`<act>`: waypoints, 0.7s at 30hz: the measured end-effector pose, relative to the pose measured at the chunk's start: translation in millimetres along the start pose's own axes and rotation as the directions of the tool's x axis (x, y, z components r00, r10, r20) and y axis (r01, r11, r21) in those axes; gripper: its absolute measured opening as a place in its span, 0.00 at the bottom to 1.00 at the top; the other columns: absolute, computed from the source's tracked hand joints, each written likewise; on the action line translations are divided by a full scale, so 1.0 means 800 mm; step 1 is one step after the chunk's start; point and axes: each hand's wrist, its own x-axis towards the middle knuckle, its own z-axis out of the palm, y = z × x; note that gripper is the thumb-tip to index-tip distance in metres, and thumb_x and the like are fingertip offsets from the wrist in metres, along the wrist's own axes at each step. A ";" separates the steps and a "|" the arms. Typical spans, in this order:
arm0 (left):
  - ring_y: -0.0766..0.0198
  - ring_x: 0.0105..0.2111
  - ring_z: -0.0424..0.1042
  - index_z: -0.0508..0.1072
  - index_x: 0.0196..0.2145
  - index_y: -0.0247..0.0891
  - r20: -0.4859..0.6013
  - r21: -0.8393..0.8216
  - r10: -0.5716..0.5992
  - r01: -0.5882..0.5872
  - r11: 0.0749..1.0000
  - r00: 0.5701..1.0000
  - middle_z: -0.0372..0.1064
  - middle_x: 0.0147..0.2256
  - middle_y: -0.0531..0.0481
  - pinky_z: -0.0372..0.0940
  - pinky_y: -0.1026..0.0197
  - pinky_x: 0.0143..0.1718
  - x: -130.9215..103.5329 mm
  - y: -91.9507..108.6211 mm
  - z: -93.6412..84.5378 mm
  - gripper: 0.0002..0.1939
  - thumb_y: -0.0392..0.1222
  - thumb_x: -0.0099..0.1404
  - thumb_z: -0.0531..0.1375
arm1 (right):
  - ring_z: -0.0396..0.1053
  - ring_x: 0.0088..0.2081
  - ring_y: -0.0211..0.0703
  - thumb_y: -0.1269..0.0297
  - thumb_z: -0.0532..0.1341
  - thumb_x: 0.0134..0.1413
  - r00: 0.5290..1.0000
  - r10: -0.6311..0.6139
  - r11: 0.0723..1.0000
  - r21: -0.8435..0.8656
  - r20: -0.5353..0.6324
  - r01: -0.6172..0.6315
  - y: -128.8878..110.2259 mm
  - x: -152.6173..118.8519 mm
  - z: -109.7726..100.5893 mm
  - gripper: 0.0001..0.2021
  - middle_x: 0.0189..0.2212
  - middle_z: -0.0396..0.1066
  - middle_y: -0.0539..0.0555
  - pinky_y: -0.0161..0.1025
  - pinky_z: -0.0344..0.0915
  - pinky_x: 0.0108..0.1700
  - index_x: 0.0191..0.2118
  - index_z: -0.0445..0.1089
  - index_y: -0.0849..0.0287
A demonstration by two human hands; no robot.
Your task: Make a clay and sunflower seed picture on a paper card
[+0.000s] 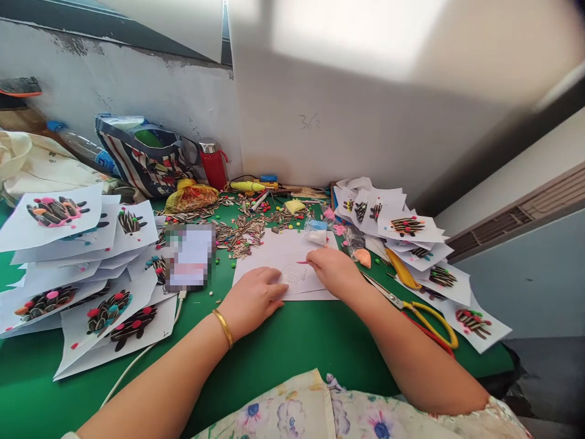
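Observation:
A sheet of white paper [256,250] with a dotted, rounded outline drawing [294,273] lies on the green tabletop in front of me. My left hand [259,297] rests on the paper's left part, fingers stretched out, a gold bangle at its wrist. At the right of the drawing, my right hand [336,269] is closed in a pinch. A thin pink piece [302,262] sticks out from its fingertips; its exact kind is unclear. Beyond that hand sit small bags of white [317,236] and orange clay [363,258].
Striped sunflower seeds [235,235] and coloured beads lie behind the paper. Stacked seed-decorated sheets stand left [123,317] and right [443,277]. Scissors [429,320] lie by my right forearm, a phone [189,256] with a cable at left. A red flask [212,166] and striped bag [146,158] stand behind.

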 end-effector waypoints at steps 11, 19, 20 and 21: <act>0.49 0.57 0.64 0.70 0.51 0.43 0.072 0.013 0.012 -0.013 1.000 0.997 0.64 0.56 0.41 0.60 0.43 0.59 -0.004 0.002 0.008 0.19 0.38 0.61 0.63 | 0.63 0.40 0.43 0.71 0.57 0.61 0.968 -0.206 0.966 0.129 -0.140 0.224 -0.025 -0.007 0.046 0.08 0.35 0.74 0.53 0.42 0.48 0.45 0.42 0.73 0.55; 0.49 0.57 0.64 0.70 0.50 0.43 0.062 -0.011 0.007 -0.006 1.000 0.998 0.65 0.56 0.42 0.59 0.43 0.59 -0.005 0.000 0.012 0.18 0.39 0.62 0.62 | 0.62 0.39 0.43 0.69 0.58 0.61 0.968 -0.226 0.968 0.083 -0.112 0.236 -0.031 -0.004 0.041 0.07 0.33 0.73 0.52 0.42 0.47 0.44 0.39 0.74 0.55; 0.49 0.57 0.64 0.70 0.50 0.43 0.059 -0.013 0.009 -0.008 1.000 0.998 0.65 0.55 0.42 0.60 0.43 0.59 -0.005 0.001 0.012 0.18 0.39 0.62 0.62 | 0.61 0.39 0.43 0.69 0.58 0.61 0.967 -0.229 0.969 0.073 -0.112 0.238 -0.031 -0.004 0.041 0.07 0.33 0.73 0.52 0.42 0.47 0.43 0.39 0.74 0.55; 0.49 0.57 0.64 0.70 0.50 0.43 0.058 -0.014 0.010 -0.009 1.000 0.998 0.65 0.55 0.42 0.60 0.43 0.59 -0.005 0.001 0.012 0.18 0.39 0.61 0.62 | 0.61 0.38 0.43 0.68 0.58 0.62 0.966 -0.234 0.968 0.062 -0.111 0.242 -0.031 -0.004 0.041 0.07 0.33 0.73 0.52 0.42 0.47 0.43 0.39 0.74 0.55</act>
